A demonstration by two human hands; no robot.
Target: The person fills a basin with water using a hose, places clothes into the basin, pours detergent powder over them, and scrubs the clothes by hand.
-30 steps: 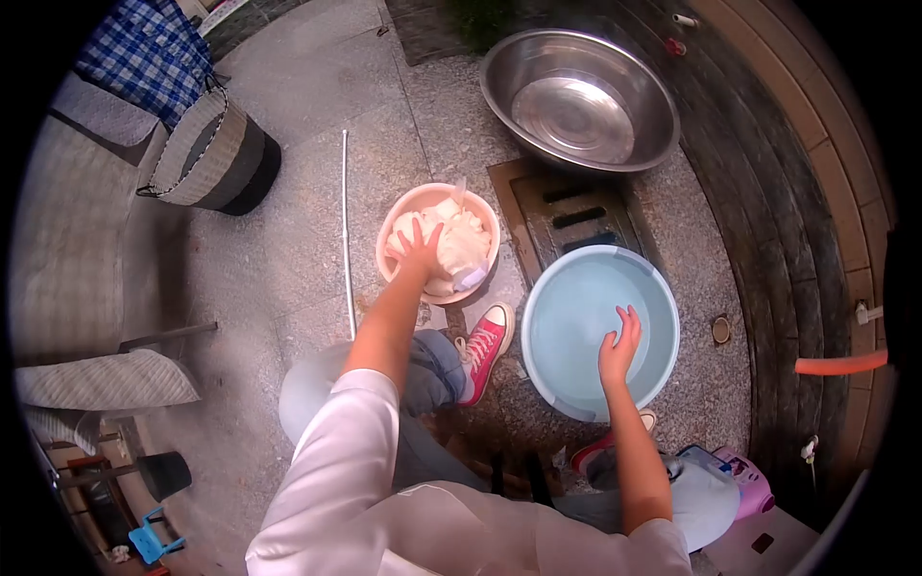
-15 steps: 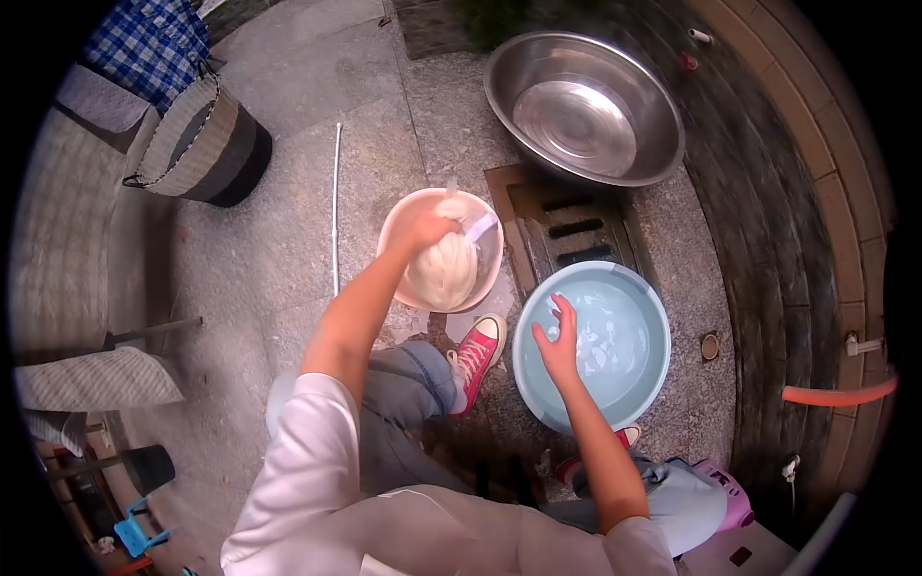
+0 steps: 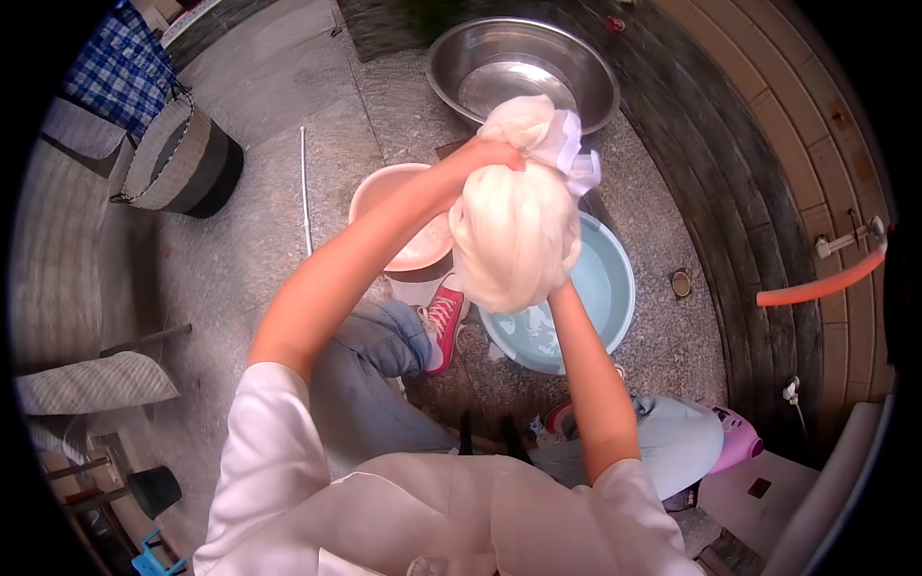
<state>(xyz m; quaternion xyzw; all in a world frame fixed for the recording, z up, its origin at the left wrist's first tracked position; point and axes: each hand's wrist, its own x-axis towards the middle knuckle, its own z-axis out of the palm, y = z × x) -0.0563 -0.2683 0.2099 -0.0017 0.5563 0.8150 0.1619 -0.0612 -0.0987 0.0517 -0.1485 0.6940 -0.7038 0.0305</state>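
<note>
Left fingers grip neck of bulky white cloth bundle (image 3: 514, 235), aloft near round pale-blue plastic basin (image 3: 621, 278); right hand hidden behind, grip unclear. Likely lifting step; next move calls for steady support underneath.

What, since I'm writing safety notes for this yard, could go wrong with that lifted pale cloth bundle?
The pale cloth bundle could slip: only the left hand is seen gripping it, and the bundle hides the right hand. A drop might splash water from the blue basin, which it partly covers in this view.

The loose lavender strip sticking out at its side could snag.

If the cloth is wet, drips might reach the pink shoe.
</note>
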